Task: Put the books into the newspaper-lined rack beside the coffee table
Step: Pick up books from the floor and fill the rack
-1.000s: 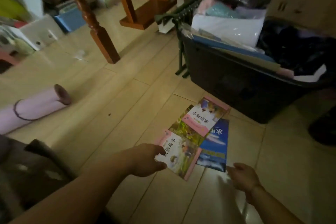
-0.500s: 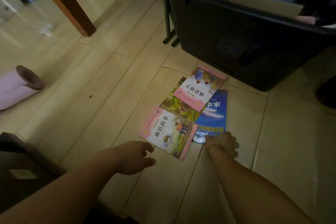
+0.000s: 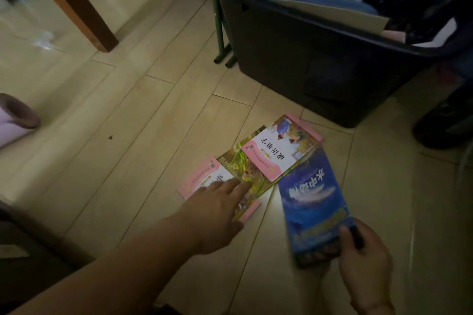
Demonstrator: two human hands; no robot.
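Four books on the floor, lower centre. Right hand (image 3: 363,261) pinches the blue book (image 3: 313,202) by its near edge, lifted clear. Left hand (image 3: 217,212), fingers spread, presses the pink book (image 3: 202,179). Dark bin (image 3: 307,66) behind; bare floor (image 3: 128,135) to the left.

floor (image 3: 153,120): bare left of books (image 3: 256,169) | dark bin (image 3: 307,64): blocks just behind them

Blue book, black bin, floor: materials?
Blue book: glossy printed paper cover, judging by the sheen; it looks thin, held by the right hand.
Black bin: likely moulded plastic, matte, with a rolled rim.
Floor: pale wood-look planks with seams; laminate or tile, unclear.
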